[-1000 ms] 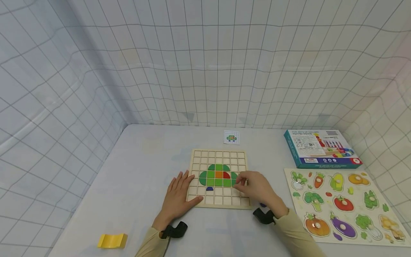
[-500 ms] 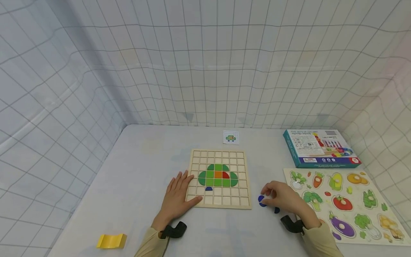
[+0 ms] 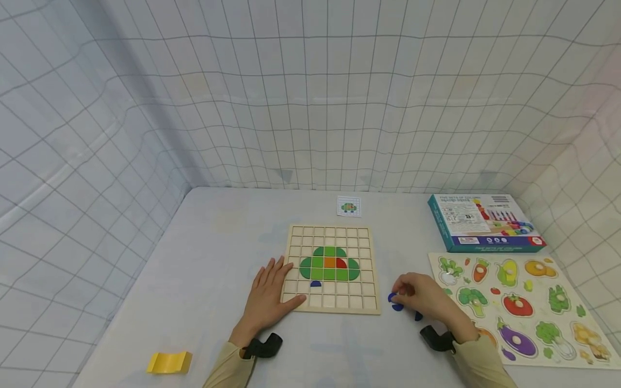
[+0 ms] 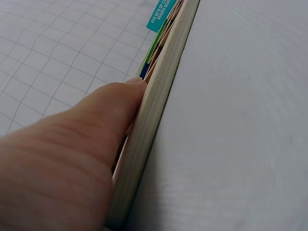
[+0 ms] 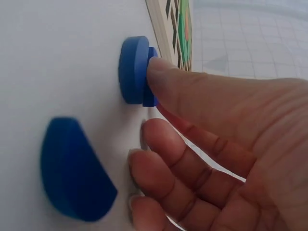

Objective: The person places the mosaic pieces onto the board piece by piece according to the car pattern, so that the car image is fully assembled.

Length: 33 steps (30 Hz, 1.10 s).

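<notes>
My left hand [image 3: 268, 296] lies flat with fingers spread at the left edge of the wooden grid board [image 3: 297, 310], its thumb over the near left corner. Green, orange and red tiles [image 3: 329, 263] fill squares in the board's middle, with one dark blue half-round tile [image 3: 316, 283] below them. Right of the board, my right hand [image 3: 421, 296] pinches a blue half-round tile [image 5: 151, 89] by its thumb and forefinger; the forefinger is mostly hidden. Beside that tile lies another blue half-round tile [image 5: 133, 70], and a third blue tile [image 5: 77, 168] rests nearer the wrist.
A small pattern card [image 3: 349, 206] lies behind the board. At the right are a boxed toy set [image 3: 487, 223] and a vegetable puzzle board [image 3: 490, 318], partly under the right forearm. A yellow wavy block [image 3: 169, 363] sits at the front left.
My right hand has left the board's right side and moved right to the blue tiles on the table. A green tile sits where its fingers were. My left hand stays put.
</notes>
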{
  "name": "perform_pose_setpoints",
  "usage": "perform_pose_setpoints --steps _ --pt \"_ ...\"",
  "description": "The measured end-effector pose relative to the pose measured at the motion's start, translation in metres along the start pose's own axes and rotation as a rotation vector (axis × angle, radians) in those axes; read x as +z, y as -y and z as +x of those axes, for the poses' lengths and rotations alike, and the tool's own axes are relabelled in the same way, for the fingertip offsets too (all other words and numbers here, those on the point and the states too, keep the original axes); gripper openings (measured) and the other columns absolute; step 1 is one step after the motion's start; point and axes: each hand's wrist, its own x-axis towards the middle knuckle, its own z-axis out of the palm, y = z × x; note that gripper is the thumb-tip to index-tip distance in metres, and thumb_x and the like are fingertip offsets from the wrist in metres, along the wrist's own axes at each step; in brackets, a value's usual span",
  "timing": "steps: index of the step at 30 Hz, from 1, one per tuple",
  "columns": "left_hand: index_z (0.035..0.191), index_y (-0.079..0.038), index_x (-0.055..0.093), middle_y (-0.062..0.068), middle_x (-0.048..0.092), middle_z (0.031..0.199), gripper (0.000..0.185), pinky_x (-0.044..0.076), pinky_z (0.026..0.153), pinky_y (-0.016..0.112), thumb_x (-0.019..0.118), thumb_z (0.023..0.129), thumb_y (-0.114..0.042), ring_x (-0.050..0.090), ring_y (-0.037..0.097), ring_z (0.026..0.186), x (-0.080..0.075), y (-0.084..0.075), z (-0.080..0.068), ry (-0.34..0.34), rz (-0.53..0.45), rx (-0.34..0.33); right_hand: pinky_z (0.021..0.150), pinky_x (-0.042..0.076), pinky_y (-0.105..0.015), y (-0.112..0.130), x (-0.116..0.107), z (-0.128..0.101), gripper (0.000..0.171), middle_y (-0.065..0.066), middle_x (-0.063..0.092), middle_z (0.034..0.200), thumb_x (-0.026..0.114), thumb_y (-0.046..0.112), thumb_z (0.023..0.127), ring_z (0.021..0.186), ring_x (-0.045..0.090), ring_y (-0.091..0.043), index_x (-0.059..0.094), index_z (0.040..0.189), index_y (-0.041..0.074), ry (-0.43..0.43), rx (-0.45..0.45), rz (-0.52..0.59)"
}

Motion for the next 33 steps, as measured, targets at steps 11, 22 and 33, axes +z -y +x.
perform_pose_setpoints --steps 11,22,33 --pt "0.144 -0.011 0.039 0.012 0.025 0.153 0.082 0.009 0.112 0.047 0.062 0.082 -0.059 0.014 0.03 0.141 0.001 0.001 0.001 0.0 0.009 0.005 0.052 0.039 -0.025 0.004 -0.001 0.005 0.011 0.006 0.05 0.072 0.074 0.008 0.081 0.064 0.045 -0.011 0.065 0.085 0.013 -0.007 -0.034 -0.014" --pt "0.144 -0.01 0.04 0.013 0.026 0.153 0.081 0.009 0.112 0.047 0.063 0.082 -0.058 0.015 0.031 0.141 -0.001 0.0 0.001 -0.001 0.009 0.003 0.051 0.042 -0.025 0.008 -0.002 0.009 0.021 0.008 0.052 0.067 0.074 0.001 0.078 0.06 0.047 -0.01 0.058 0.076 0.014 0.015 -0.046 0.002" --pt "0.144 -0.01 0.039 0.013 0.026 0.153 0.082 0.009 0.112 0.047 0.063 0.082 -0.058 0.014 0.031 0.142 0.0 0.0 0.0 0.002 0.011 -0.001 0.052 0.039 -0.024 0.013 0.005 0.009 0.015 0.006 0.048 0.071 0.067 0.001 0.085 0.061 0.044 -0.008 0.066 0.099 0.007 -0.031 -0.112 0.006"
